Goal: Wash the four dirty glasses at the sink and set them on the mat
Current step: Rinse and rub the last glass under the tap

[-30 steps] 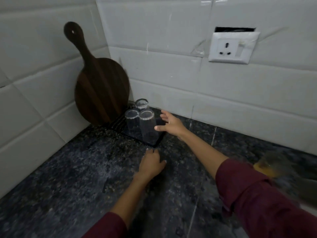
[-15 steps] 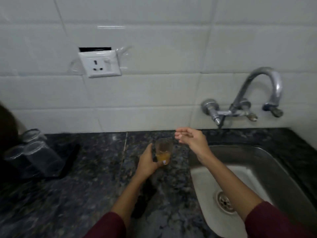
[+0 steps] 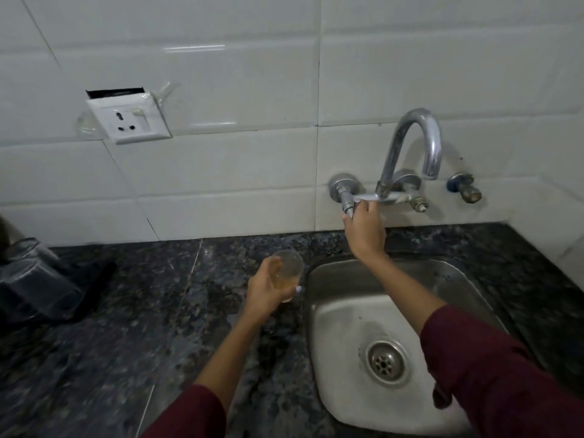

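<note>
One glass (image 3: 286, 273) with amber dregs sits gripped in the left hand (image 3: 265, 294) at frame centre, held beside the sink (image 3: 344, 314) at lower right, probably ready for rinsing. Further back, the right hand (image 3: 363, 230) curls around the tap handle (image 3: 350, 205), likely to start water. Washed glasses (image 3: 34, 273) wait on the mat (image 3: 94, 279) at far left.

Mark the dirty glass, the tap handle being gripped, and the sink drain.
dirty glass (image 3: 287, 267): head view, clear upper wall above the left hand's fingers.
tap handle (image 3: 347, 206): head view, metal stem just above the right hand.
sink drain (image 3: 385, 363): head view, centre of the strainer.
</note>
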Demonstrator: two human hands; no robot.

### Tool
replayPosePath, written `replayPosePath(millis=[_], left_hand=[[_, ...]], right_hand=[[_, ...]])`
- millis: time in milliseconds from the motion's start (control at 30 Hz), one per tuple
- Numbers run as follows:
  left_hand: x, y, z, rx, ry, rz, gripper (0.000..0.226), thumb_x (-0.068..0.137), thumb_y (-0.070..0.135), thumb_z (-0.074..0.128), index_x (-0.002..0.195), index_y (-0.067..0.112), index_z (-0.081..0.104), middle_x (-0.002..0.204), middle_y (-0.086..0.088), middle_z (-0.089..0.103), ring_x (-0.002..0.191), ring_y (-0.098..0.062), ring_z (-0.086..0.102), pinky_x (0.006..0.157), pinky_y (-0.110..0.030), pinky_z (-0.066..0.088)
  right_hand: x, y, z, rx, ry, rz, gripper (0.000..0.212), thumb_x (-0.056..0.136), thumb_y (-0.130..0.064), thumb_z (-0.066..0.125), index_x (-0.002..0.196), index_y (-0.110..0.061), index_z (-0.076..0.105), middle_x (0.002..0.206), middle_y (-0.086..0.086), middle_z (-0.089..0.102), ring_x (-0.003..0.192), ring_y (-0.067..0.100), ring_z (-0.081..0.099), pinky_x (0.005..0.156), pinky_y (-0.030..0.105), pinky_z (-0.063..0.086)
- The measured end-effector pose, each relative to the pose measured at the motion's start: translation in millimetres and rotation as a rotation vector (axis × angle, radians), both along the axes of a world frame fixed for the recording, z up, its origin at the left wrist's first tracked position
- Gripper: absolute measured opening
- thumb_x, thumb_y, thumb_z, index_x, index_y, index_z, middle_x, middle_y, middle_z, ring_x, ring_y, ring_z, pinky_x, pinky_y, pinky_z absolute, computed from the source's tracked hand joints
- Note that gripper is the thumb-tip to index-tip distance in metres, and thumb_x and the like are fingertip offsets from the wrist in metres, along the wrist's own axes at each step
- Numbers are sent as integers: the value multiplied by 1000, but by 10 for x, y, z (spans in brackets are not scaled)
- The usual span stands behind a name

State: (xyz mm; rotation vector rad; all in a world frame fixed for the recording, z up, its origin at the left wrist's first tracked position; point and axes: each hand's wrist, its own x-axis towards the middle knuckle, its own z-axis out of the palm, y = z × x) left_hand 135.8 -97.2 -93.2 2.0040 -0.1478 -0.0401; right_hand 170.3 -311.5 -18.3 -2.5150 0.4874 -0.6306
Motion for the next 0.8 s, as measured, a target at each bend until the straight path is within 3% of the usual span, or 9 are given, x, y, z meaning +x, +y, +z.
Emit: replayPosePath(millis=[67,167,233,300,400,467,567,667,800], left_hand=[[-109,-131,36,13,13,-29,72,63,19,88,125,14,52,111,2,61,102,-12,57,76,-10,38],[-260,-310,82,31,12,-59,71,61,23,89,123,15,54,111,1,63,101,-11,58,79,-13,41],[-332,-412,102,44,16,-85,68,61,24,89,120,17,56,109,3,64,101,-11,60,80,-14,42],[-391,-508,129,25,31,-111,65,61,21,89,116,20,55,106,6,62,100,-10,59,77,-7,43],[-431,-641,151,-13,46,-143,68,62,18,88,119,19,52,106,5,61,101,-12,61,79,-7,44],[-434,-750,183,-14,50,-179,66,64,16,87,118,20,51,104,8,60,96,-8,59,73,-1,42],[-428,-918,235,6,35,-269,62,63,20,88,113,27,50,100,17,60,90,1,59,73,-2,43],[-414,-1139,276,13,11,-371,60,63,21,88,111,29,52,98,21,60,89,2,60,74,-4,44],[-369,-1453,341,4,23,-504,71,51,35,84,114,32,52,106,7,66,99,-10,64,88,-22,50]], right_hand=[[-6,-27,4,-53,-1,23,30,93,-23,51,115,-3,52,117,16,53,96,37,57,76,44,47],[13,-73,-17,-115,15,139,22,95,-13,40,112,-4,49,114,17,50,97,39,54,75,44,44],[-8,-74,6,-50,-17,177,22,96,-18,35,110,-8,48,103,10,52,96,37,53,72,41,43],[-105,-73,57,9,-64,181,26,95,-28,42,117,-13,45,96,1,51,91,33,56,64,37,43],[-386,-138,-4,-28,-60,272,45,92,-25,52,132,-10,38,121,14,46,99,29,55,77,39,49],[-695,-231,-90,99,-131,320,36,92,-16,51,126,-7,49,120,15,50,98,26,57,82,37,49],[-1137,-407,-226,166,-220,401,31,87,-4,53,116,-9,62,110,10,60,92,12,57,87,34,51],[-1423,-615,-209,109,-71,549,38,85,-22,55,123,-15,58,122,3,57,108,12,53,95,27,43],[-1514,-856,-145,-57,184,622,41,88,-35,50,125,-19,55,124,-2,56,116,12,49,97,31,39]])
